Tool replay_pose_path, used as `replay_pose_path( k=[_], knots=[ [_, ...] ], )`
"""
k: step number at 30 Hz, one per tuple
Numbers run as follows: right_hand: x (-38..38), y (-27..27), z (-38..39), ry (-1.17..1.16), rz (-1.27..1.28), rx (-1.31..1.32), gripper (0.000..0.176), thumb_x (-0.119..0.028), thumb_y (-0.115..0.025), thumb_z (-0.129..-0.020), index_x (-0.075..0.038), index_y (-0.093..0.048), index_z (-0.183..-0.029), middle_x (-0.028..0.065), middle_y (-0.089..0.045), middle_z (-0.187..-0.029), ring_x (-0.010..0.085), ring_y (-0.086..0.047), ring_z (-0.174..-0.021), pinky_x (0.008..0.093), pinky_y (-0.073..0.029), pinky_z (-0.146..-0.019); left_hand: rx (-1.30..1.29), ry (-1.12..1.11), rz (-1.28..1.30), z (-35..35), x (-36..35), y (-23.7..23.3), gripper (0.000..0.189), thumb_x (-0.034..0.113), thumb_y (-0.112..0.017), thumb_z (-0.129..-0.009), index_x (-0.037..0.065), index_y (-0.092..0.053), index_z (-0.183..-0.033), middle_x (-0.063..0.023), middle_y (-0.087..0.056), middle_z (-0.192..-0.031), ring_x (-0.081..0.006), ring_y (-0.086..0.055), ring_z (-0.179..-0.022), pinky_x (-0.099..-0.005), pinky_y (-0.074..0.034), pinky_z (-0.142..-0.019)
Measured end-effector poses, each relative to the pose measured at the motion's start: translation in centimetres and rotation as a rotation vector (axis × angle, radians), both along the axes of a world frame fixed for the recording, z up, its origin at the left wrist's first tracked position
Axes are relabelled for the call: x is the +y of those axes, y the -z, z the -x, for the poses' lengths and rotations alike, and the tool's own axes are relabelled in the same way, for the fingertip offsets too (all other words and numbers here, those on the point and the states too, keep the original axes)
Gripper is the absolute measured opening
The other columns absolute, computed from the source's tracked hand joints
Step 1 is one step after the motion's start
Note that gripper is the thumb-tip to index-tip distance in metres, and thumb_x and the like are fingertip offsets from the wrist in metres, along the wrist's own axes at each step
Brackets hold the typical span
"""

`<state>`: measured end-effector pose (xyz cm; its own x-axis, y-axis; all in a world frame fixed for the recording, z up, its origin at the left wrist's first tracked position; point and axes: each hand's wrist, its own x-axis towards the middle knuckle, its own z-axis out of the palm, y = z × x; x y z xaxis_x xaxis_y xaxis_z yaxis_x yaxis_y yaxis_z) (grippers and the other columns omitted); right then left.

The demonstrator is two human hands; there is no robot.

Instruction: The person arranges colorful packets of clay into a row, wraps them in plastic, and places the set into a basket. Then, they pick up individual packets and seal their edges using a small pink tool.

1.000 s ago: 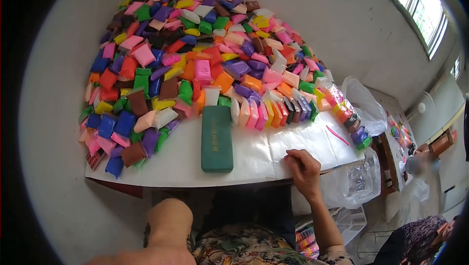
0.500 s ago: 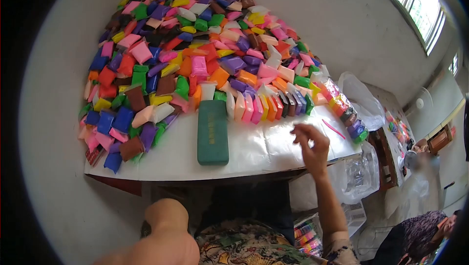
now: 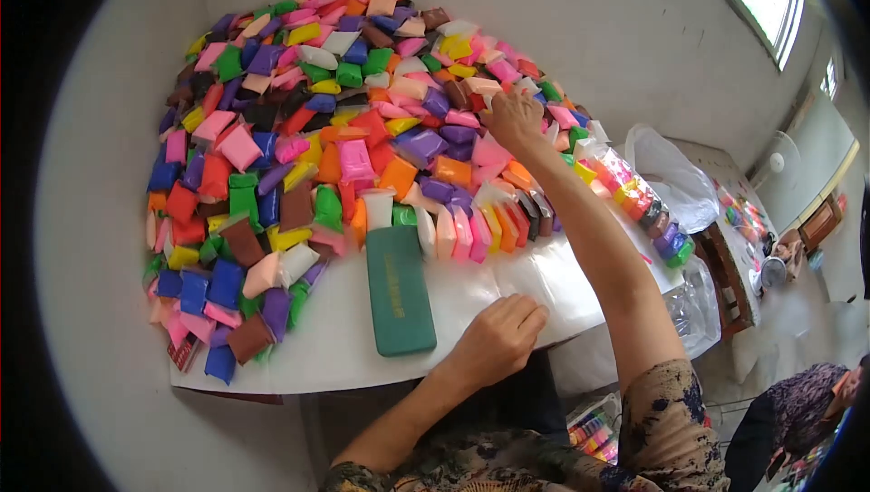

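Note:
My right hand (image 3: 517,119) reaches into the far right part of a big heap of small coloured packets (image 3: 353,161). Its fingers bend down among pink, brown and white packets, and whatever they grip is hidden. Close to the table's front edge is my left hand (image 3: 494,342), with fingers curled together; what they hold, if anything, does not show. A row of upright packets (image 3: 471,231), from white through pink, yellow and red to dark ones, stands at the heap's front. My right forearm covers the row's right end. Left of the row lies a green oblong case (image 3: 399,293).
A clear bag of coloured packets (image 3: 639,197) lies right of the row on the white tabletop (image 3: 317,347). Beyond it are crumpled clear plastic (image 3: 671,175) and another table. Below, more packets (image 3: 594,433) sit in a bag. A person (image 3: 802,410) is at the lower right.
My right hand has moved from above the front of the table up and left into the heap. My left hand has come up from the lower left to the table's front edge. The view has shifted slightly.

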<state>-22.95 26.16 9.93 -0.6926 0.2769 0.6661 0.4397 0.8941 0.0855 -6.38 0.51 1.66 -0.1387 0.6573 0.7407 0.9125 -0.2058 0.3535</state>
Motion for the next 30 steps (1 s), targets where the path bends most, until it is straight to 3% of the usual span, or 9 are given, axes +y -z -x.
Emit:
replay_pose_path(
  k=[5,10,14,16,18,19,23,26,30],
  knots=[
    [1.3,-2.0,-1.2,0.037,0.142,-0.014,0.032,-0.032,-0.071,-0.081,-0.002,-0.073,-0.092,0.0199,-0.071,-0.093,0.0308,-0.071,-0.085,0.0426,-0.056,-0.075,-0.181,0.039,0.049,0.3,-0.1,-0.3,0.024,-0.004,-0.065,-0.077,-0.001,-0.06,-0.101,-0.0181,-0.064,-0.095,-0.0371,-0.064,-0.088,-0.0427,-0.053,-0.079],
    [-2.9,-4.5,-14.5,-0.44,1.009,0.261,0.027,-0.017,-0.066,-0.087,0.007,-0.069,-0.1,0.0123,-0.071,-0.084,0.0187,-0.07,-0.072,0.0311,-0.057,-0.062,-0.198,-0.041,-0.007,0.1,-0.5,-0.7,0.023,-0.005,-0.065,-0.077,-0.002,-0.062,-0.099,-0.0181,-0.065,-0.094,-0.0379,-0.065,-0.087,-0.0435,-0.054,-0.079],
    [-7.7,-0.3,-25.3,-0.462,1.41,0.208,0.029,-0.019,-0.067,-0.094,0.006,-0.066,-0.109,0.0064,-0.07,-0.082,0.0096,-0.067,-0.068,0.024,-0.053,-0.059,-0.176,-0.093,-0.191,-0.3,-0.2,-0.3,0.025,-0.001,-0.064,-0.077,-0.002,-0.061,-0.101,-0.0171,-0.061,-0.089,-0.0366,-0.061,-0.081,-0.0454,-0.05,-0.072],
    [-9.7,3.6,-27.6,-0.361,1.278,0.179,0.029,-0.023,-0.067,-0.094,0.004,-0.068,-0.105,0.0088,-0.07,-0.08,0.0159,-0.068,-0.065,0.0285,-0.051,-0.056,-0.207,-0.148,-0.133,-1.3,-0.5,-0.8,0.024,-0.001,-0.063,-0.078,-0.001,-0.061,-0.101,-0.0157,-0.06,-0.089,-0.0357,-0.06,-0.081,-0.0449,-0.049,-0.073],
    [-11.7,5.9,-28.5,-0.092,0.835,0.036,0.031,-0.026,-0.066,-0.093,0.003,-0.068,-0.101,0.0138,-0.069,-0.075,0.0279,-0.067,-0.063,0.0372,-0.05,-0.058,-0.222,-0.173,-0.047,-2.7,-0.5,-0.2,0.016,0.001,-0.063,-0.081,0.002,-0.061,-0.097,-0.0136,-0.057,-0.089,-0.0337,-0.059,-0.083,-0.0434,-0.048,-0.074],
    [-12.3,6.3,-28.5,-0.057,0.767,0.085,0.034,-0.031,-0.066,-0.092,0.002,-0.068,-0.099,0.0182,-0.068,-0.084,0.0353,-0.066,-0.074,0.0419,-0.05,-0.065,-0.183,-0.19,-0.003,-3.1,-0.5,0.1,0.013,0.0,-0.063,-0.083,0.0,-0.061,-0.095,-0.014,-0.059,-0.09,-0.0344,-0.059,-0.083,-0.0427,-0.048,-0.074],
    [-12.9,6.0,-29.6,0.064,0.495,-0.081,0.039,-0.034,-0.07,-0.09,0.0,-0.067,-0.107,0.0189,-0.063,-0.115,0.0345,-0.061,-0.103,0.0415,-0.048,-0.079,-0.149,-0.248,0.029,-3.5,-0.4,0.8,0.01,0.003,-0.064,-0.082,0.001,-0.061,-0.092,-0.0122,-0.057,-0.091,-0.0317,-0.058,-0.086,-0.0427,-0.047,-0.078],
    [-11.3,6.7,-30.3,-0.23,0.192,0.037,0.048,-0.028,-0.071,-0.088,0.0,-0.06,-0.125,0.0196,-0.059,-0.128,0.0369,-0.056,-0.118,0.0444,-0.046,-0.095,-0.231,-0.229,0.001,-3.3,-0.5,1.1,0.009,0.003,-0.065,-0.083,0.001,-0.062,-0.091,-0.012,-0.057,-0.091,-0.0317,-0.058,-0.086,-0.0421,-0.047,-0.079],
    [-9.1,7.1,-29.9,-0.626,0.215,-0.178,0.062,-0.023,-0.07,-0.088,0.0,-0.048,-0.141,0.0191,-0.049,-0.145,0.0363,-0.043,-0.138,0.0474,-0.033,-0.116,-0.238,-0.233,0.022,-3.4,-0.6,0.8,0.007,0.001,-0.065,-0.085,-0.001,-0.063,-0.091,-0.0126,-0.059,-0.093,-0.0318,-0.059,-0.086,-0.0412,-0.047,-0.077]
  ],
)
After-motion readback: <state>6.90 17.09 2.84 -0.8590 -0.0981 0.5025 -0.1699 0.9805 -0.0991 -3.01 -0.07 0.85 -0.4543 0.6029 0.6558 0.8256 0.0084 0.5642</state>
